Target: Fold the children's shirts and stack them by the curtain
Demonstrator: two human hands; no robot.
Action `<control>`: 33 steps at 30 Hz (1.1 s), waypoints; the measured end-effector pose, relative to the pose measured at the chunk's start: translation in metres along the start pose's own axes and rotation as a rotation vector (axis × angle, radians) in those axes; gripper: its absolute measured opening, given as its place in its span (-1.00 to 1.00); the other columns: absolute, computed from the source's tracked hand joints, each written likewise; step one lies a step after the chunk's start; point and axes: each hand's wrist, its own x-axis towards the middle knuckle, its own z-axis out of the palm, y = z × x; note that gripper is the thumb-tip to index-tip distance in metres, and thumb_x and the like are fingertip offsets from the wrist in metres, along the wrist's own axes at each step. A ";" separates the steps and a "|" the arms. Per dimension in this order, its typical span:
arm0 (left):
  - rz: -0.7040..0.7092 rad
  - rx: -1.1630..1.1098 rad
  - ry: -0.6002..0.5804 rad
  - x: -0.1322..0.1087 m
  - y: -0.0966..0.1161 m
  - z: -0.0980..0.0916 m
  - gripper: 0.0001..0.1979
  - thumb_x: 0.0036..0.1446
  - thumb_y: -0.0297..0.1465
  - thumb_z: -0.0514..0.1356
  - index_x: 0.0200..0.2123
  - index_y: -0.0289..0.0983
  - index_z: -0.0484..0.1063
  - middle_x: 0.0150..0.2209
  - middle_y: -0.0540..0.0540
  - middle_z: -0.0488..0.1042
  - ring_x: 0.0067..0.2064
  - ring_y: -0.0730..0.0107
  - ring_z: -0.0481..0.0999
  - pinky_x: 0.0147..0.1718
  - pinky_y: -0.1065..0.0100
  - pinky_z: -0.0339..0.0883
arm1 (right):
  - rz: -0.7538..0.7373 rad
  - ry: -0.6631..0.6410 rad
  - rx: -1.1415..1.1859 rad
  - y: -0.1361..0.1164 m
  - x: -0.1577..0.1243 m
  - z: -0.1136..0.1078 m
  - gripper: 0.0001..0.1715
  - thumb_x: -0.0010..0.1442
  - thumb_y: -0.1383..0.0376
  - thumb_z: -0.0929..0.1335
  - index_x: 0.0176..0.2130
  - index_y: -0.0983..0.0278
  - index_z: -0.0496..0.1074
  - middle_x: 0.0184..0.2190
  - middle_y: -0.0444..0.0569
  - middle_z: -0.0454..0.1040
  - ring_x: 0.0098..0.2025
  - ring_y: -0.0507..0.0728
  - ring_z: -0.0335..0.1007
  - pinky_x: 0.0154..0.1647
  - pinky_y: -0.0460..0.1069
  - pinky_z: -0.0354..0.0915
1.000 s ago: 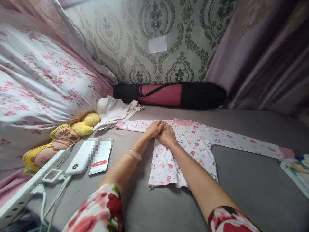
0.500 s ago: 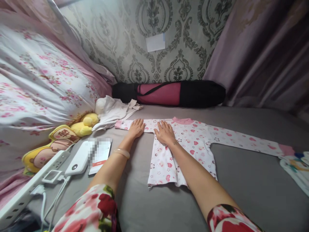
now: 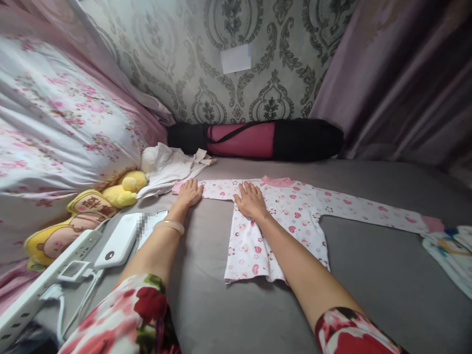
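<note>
A small white long-sleeved shirt [image 3: 280, 221] with pink hearts, a pink collar and pink cuffs lies spread on a grey sheet [image 3: 365, 285]. Its two sleeves stretch out to either side. My left hand [image 3: 190, 192] rests flat on the left sleeve close to the pink cuff, fingers extended. Across the shoulder, where that sleeve joins the body, my right hand [image 3: 251, 200] presses flat with its fingers spread. Below my right hand, my forearm covers part of the shirt's front, and the hem there is slightly wavy.
At the left are a power strip [image 3: 40, 275], a white power bank [image 3: 118, 241], a phone partly behind my arm, and yellow plush toys [image 3: 83, 211]. White cloth [image 3: 169, 167] lies farther back. A black and pink long bag [image 3: 243, 140] lies along the wall. Folded fabric [image 3: 452, 255] is at the right.
My left hand has slid left along the sleeve toward the cuff. My right hand stays on the shoulder. The camera view has shifted slightly.
</note>
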 end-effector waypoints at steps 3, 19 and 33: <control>0.032 0.045 0.155 -0.008 0.006 -0.004 -0.48 0.31 -0.23 -0.15 0.10 -0.53 0.24 0.16 -0.52 0.26 0.20 -0.04 0.25 0.13 0.12 0.09 | 0.004 -0.011 0.041 0.000 0.000 -0.001 -0.29 0.36 0.06 0.08 0.34 0.37 0.06 0.38 0.14 -0.04 0.40 0.23 -0.23 0.35 0.13 -0.32; -0.140 -0.017 -0.058 -0.062 0.049 -0.057 -0.59 0.16 -0.31 0.00 -0.04 -0.47 0.38 -0.09 -0.45 0.50 -0.08 -0.02 0.50 -0.21 0.24 0.29 | 0.235 0.009 0.824 0.096 -0.094 -0.111 -0.78 0.27 0.32 0.26 -0.28 0.35 0.46 -0.28 0.07 0.57 -0.35 0.07 0.53 -0.34 -0.07 0.41; 0.071 -0.477 -0.191 -0.194 0.113 -0.069 -0.60 0.00 -0.13 0.13 -0.73 -0.25 0.34 -0.64 -0.08 0.35 -0.39 0.28 0.38 -0.38 0.36 0.19 | 0.475 -0.198 0.164 0.102 -0.235 -0.125 -0.44 0.11 -0.04 0.30 -0.71 0.25 0.22 -0.71 -0.10 0.32 -0.57 0.05 0.31 -0.58 -0.09 0.04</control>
